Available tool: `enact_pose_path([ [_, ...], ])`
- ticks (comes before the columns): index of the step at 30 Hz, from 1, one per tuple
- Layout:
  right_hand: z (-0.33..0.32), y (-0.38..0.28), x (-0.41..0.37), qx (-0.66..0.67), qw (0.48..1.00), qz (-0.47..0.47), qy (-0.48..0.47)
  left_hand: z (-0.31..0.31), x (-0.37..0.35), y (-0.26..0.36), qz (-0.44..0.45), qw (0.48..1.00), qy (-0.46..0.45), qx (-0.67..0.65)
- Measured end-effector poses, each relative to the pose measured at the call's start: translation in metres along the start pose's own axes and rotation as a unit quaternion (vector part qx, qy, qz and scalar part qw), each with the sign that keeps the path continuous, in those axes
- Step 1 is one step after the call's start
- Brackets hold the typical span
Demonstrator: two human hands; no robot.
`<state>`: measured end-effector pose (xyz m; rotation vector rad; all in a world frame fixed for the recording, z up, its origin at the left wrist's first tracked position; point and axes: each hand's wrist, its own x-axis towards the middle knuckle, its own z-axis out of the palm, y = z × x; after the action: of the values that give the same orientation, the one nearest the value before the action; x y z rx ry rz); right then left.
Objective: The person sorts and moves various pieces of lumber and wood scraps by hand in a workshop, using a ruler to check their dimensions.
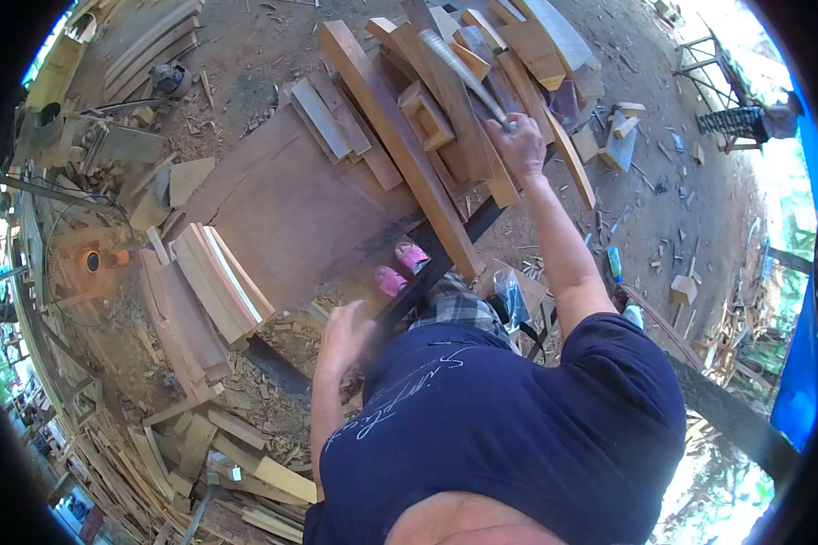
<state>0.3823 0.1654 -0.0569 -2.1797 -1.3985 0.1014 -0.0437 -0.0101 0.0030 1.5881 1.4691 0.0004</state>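
My right hand (520, 145) is wrapped round one end of a long slim tool (468, 77) with a pale, ridged far end. I cannot tell exactly what kind of tool it is. It reaches away from me over a heap of wooden pieces, across a dark plank (454, 109). Beside that plank lie a hollow wooden block (424, 118) and a long reddish beam (400, 145). My left hand (344, 336), slightly blurred, hangs near my waist with fingers loosely apart and nothing visible in it. A stack of curved boards (214, 277) lies to its left.
A broad brown board (282, 209) lies beyond my pink sandals (392, 281). Scrap wood (236, 445) and shavings cover the ground at lower left. Offcuts (620, 141) are scattered on the right. Another person (777, 121) is at the far right edge.
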Motion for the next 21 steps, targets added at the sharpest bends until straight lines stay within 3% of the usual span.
enact_pose_path([
  [2, 0.001, 0.027, 0.009, -0.021, 0.999, 0.000, 0.035, 0.002, -0.002, -0.009, 0.001, 1.000, -0.003, -0.007],
  [4, -0.005, 0.046, 0.017, -0.071, 0.995, 0.070, 0.023, 0.003, -0.004, -0.016, -0.001, 1.000, -0.015, -0.002],
  [8, 0.010, 0.085, 0.039, -0.121, 0.989, 0.073, 0.045, 0.006, -0.005, -0.028, 0.013, 1.000, -0.015, 0.004],
  [10, 0.015, 0.091, 0.051, -0.133, 0.983, 0.121, -0.043, 0.003, -0.006, -0.027, -0.014, 0.999, -0.042, 0.008],
  [21, -0.009, 0.059, 0.119, -0.165, 0.984, 0.040, -0.045, -0.001, 0.015, -0.009, -0.015, 0.995, -0.091, 0.047],
])
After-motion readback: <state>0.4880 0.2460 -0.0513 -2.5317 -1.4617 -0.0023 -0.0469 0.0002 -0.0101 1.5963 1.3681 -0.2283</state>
